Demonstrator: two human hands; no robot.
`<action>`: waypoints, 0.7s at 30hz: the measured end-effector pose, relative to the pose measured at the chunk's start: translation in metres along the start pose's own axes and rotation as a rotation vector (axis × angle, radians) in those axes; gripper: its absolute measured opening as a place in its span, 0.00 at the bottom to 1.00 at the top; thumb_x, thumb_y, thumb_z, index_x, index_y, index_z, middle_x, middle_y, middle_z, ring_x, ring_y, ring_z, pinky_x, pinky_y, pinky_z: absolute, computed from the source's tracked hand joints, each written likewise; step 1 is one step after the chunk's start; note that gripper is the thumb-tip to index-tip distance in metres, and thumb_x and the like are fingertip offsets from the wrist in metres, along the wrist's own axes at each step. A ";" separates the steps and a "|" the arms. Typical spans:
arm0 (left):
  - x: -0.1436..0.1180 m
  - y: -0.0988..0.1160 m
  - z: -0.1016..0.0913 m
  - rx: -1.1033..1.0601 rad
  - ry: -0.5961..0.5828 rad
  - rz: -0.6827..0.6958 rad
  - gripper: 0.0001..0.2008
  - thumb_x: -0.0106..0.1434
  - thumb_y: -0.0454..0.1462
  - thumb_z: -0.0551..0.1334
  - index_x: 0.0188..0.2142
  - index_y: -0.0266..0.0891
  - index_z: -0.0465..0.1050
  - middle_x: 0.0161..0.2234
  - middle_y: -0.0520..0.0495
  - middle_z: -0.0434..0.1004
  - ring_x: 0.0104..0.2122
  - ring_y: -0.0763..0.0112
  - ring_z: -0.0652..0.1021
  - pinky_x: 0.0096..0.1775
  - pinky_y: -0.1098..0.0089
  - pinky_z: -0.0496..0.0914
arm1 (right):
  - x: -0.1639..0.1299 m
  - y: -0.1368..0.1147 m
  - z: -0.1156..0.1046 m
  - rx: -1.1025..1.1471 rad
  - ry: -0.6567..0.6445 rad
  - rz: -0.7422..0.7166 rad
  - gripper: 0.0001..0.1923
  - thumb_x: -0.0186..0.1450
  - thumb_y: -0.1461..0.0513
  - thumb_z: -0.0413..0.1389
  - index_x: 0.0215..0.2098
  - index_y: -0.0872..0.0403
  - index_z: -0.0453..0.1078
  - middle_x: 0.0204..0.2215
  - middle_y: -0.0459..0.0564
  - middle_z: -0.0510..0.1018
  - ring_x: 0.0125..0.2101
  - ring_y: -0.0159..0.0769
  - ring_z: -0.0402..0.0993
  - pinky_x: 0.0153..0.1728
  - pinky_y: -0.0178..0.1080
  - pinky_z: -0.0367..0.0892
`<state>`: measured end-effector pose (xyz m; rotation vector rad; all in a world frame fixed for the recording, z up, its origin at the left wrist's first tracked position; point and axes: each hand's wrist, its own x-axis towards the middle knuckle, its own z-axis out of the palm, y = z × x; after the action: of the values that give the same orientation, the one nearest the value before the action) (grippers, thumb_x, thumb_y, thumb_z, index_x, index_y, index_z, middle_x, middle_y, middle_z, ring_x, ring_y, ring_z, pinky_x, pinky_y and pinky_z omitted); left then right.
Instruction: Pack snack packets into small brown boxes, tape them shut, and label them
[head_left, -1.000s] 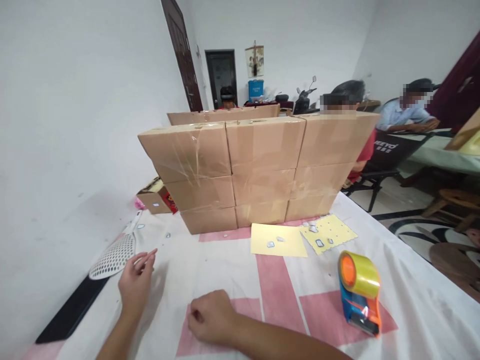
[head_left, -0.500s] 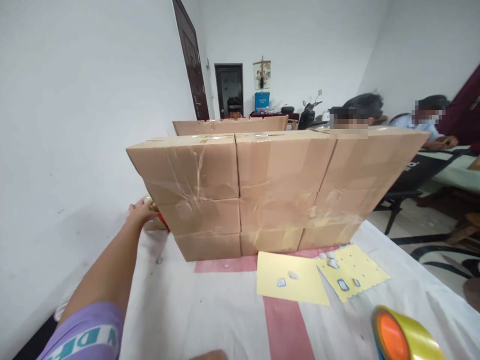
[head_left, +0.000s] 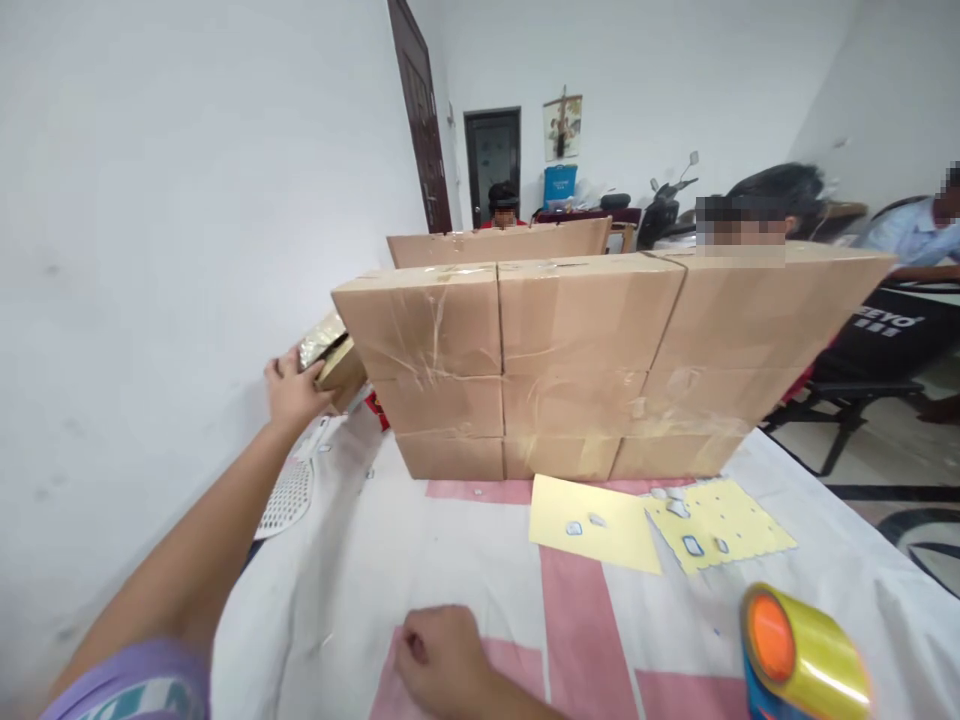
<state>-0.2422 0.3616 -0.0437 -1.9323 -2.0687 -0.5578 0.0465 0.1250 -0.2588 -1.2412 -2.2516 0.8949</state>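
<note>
1. Left hand (head_left: 294, 388) is stretched out far ahead of me, fingers wrapped round the near end of a small cardboard box (head_left: 335, 362), lifted clear of the desk (head_left: 360, 600).
2. Its long axis runs away from my palm, up and to the right, its far end against the stack of cartons (head_left: 570, 360).
3. Right hand (head_left: 442, 660) rests in a loose fist near me, holding nothing I can see.
4. Open cloth lies between both hands; a white mesh swatter (head_left: 287, 495) lies below the left, a tape dispenser (head_left: 802, 655) right of my fist.
</note>
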 end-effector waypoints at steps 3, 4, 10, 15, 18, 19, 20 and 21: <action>-0.062 -0.009 -0.054 0.055 0.146 0.070 0.28 0.66 0.43 0.61 0.63 0.32 0.67 0.75 0.40 0.32 0.70 0.36 0.34 0.68 0.42 0.40 | -0.003 -0.004 -0.010 -0.026 0.030 -0.025 0.08 0.65 0.62 0.54 0.29 0.53 0.73 0.28 0.44 0.82 0.28 0.32 0.74 0.29 0.34 0.54; -0.088 -0.014 -0.068 0.073 0.166 0.121 0.27 0.66 0.43 0.62 0.62 0.35 0.68 0.75 0.43 0.34 0.71 0.39 0.35 0.68 0.43 0.41 | -0.003 -0.006 -0.013 -0.024 0.039 -0.038 0.08 0.65 0.63 0.54 0.29 0.53 0.73 0.27 0.45 0.81 0.28 0.33 0.74 0.29 0.34 0.55; -0.238 -0.030 -0.114 0.027 -0.079 0.221 0.29 0.59 0.45 0.65 0.59 0.40 0.74 0.73 0.44 0.49 0.72 0.42 0.43 0.68 0.44 0.52 | -0.010 -0.022 -0.034 0.033 0.084 -0.166 0.07 0.65 0.67 0.53 0.40 0.54 0.71 0.38 0.50 0.78 0.38 0.35 0.74 0.40 0.35 0.65; -0.320 0.002 -0.120 -0.212 -0.289 0.410 0.30 0.64 0.51 0.62 0.64 0.50 0.68 0.74 0.50 0.47 0.73 0.48 0.42 0.69 0.44 0.50 | -0.050 -0.040 -0.085 0.118 0.573 -0.458 0.09 0.68 0.60 0.52 0.45 0.55 0.67 0.47 0.59 0.69 0.51 0.43 0.68 0.55 0.45 0.65; -0.350 0.034 -0.113 -0.337 -0.298 0.439 0.33 0.65 0.55 0.62 0.67 0.52 0.63 0.75 0.49 0.42 0.73 0.48 0.44 0.69 0.45 0.50 | -0.089 -0.051 -0.125 0.057 0.695 -0.532 0.05 0.70 0.60 0.50 0.39 0.52 0.66 0.43 0.57 0.69 0.48 0.44 0.68 0.52 0.47 0.67; -0.356 0.044 -0.109 -0.364 -0.306 0.448 0.34 0.65 0.55 0.62 0.67 0.52 0.62 0.75 0.49 0.40 0.73 0.48 0.45 0.69 0.45 0.50 | -0.101 -0.054 -0.137 0.025 0.694 -0.540 0.05 0.70 0.60 0.50 0.38 0.52 0.66 0.42 0.57 0.69 0.47 0.44 0.69 0.51 0.47 0.67; -0.361 0.053 -0.103 -0.388 -0.311 0.459 0.34 0.65 0.55 0.62 0.67 0.53 0.62 0.75 0.48 0.39 0.73 0.49 0.46 0.69 0.45 0.50 | -0.113 -0.057 -0.149 -0.009 0.687 -0.545 0.05 0.70 0.60 0.51 0.36 0.51 0.65 0.42 0.56 0.69 0.46 0.44 0.69 0.49 0.47 0.68; -0.365 0.061 -0.097 -0.412 -0.310 0.473 0.34 0.65 0.55 0.62 0.68 0.53 0.61 0.75 0.47 0.38 0.73 0.49 0.47 0.69 0.46 0.51 | -0.123 -0.058 -0.159 -0.042 0.677 -0.549 0.05 0.70 0.60 0.51 0.35 0.51 0.64 0.42 0.57 0.70 0.46 0.44 0.69 0.49 0.47 0.68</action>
<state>-0.1575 -0.0058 -0.1096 -2.7900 -1.6369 -0.6384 0.1747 0.0499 -0.1113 -0.7134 -1.8853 0.1755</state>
